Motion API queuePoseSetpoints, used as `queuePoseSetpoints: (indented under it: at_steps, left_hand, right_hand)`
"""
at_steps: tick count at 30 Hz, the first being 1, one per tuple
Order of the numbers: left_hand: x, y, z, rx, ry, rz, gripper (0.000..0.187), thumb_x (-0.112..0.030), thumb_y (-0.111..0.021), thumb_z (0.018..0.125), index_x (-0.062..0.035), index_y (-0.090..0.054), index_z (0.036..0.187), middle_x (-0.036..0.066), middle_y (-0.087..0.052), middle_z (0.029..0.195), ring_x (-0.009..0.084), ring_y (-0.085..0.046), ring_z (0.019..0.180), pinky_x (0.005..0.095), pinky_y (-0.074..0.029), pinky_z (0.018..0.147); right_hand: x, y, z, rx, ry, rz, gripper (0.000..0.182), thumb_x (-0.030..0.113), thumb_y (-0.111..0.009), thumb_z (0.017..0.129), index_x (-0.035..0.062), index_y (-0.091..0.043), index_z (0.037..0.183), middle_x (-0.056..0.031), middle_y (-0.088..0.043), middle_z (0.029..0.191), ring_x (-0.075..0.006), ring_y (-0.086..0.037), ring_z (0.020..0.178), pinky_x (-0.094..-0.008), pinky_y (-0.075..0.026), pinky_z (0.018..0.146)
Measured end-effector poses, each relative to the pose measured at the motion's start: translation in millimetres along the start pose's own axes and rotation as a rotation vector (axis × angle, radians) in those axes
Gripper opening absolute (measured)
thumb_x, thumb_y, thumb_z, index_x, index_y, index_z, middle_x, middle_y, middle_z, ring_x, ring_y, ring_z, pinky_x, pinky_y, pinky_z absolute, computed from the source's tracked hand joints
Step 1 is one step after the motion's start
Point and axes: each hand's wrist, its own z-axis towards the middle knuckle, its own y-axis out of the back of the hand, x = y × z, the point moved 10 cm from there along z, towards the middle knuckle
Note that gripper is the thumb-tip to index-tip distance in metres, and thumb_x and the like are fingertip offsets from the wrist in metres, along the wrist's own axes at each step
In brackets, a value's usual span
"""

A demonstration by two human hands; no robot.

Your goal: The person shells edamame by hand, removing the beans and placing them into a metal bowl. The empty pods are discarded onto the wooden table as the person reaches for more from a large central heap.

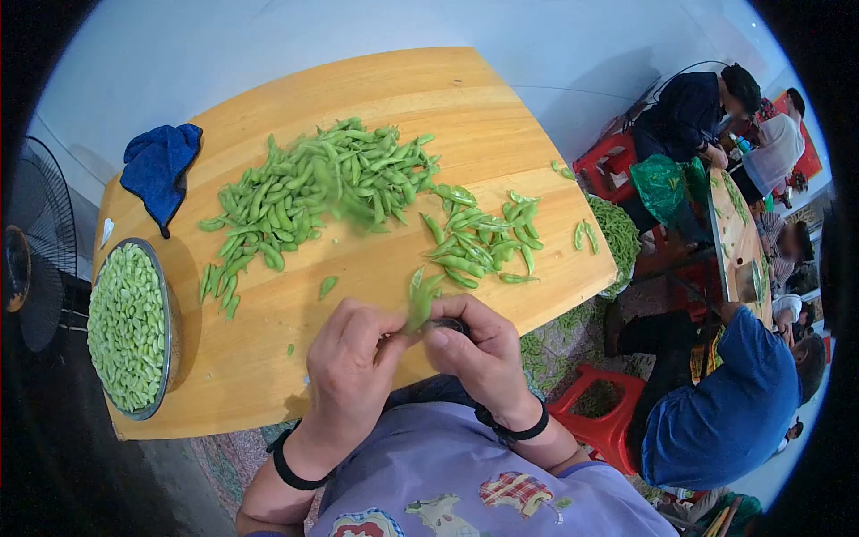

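Observation:
An open edamame pod [421, 302] stands up between my two hands, over the near edge of the table. My left hand [351, 353] is closed, pinching the pod's lower end between thumb and fingers. From the other side my right hand [481, 345] closes on the same pod, its thumb and forefinger against it. A small dark object [452, 326] shows at the right hand's curled fingers; I cannot tell what it is. Beyond my hands lie a large heap of whole pods [295, 183] and a smaller pile of pods [483, 237] to its right.
A metal bowl [167, 345] full of shelled beans stands at the table's left edge. Behind it lies a blue cloth [159, 170]. A fan [40, 242] is at far left. A basket of pods [614, 237], a red stool [601, 416] and several seated people are on the right.

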Motion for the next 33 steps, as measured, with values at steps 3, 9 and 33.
queuePoseSetpoints:
  at_steps: [3,9,33]
  left_hand:
    - [7.3,-0.3,-0.4,0.049,0.075,-0.017,0.018,0.008,-0.064,0.064,-0.0011,-0.053,0.075,0.008,-0.051,0.068,0.0179,-0.054,0.062,0.0265,-0.044,0.053]
    - [-3.1,-0.8,-3.0,0.05,0.005,0.07,0.018,0.006,-0.063,0.063,-0.0027,-0.051,0.074,0.01,-0.048,0.068,0.0276,-0.051,0.061,0.0361,-0.041,0.051]
    - [57.2,-41.8,-30.5,0.207,0.676,-0.835,0.012,0.005,-0.064,0.069,-0.0004,-0.053,0.073,0.005,-0.057,0.069,0.0114,-0.051,0.054,0.0218,-0.044,0.054]
  right_hand:
    - [-0.4,-0.7,-0.4,0.019,-0.01,-0.057,0.021,0.007,-0.056,0.084,-0.0009,-0.05,0.103,0.002,-0.051,0.078,-0.0018,-0.041,0.061,-0.0152,-0.033,0.052]
    - [3.8,1.3,-0.4,-0.024,0.022,-0.228,0.016,0.004,-0.057,0.083,-0.0025,-0.054,0.097,-0.0015,-0.055,0.083,-0.0067,-0.05,0.073,-0.0196,-0.042,0.066]
    - [5.9,6.6,3.4,0.016,0.012,-0.278,0.013,0.003,-0.061,0.078,-0.0033,-0.056,0.088,-0.004,-0.058,0.079,-0.0092,-0.053,0.073,-0.0225,-0.043,0.066]
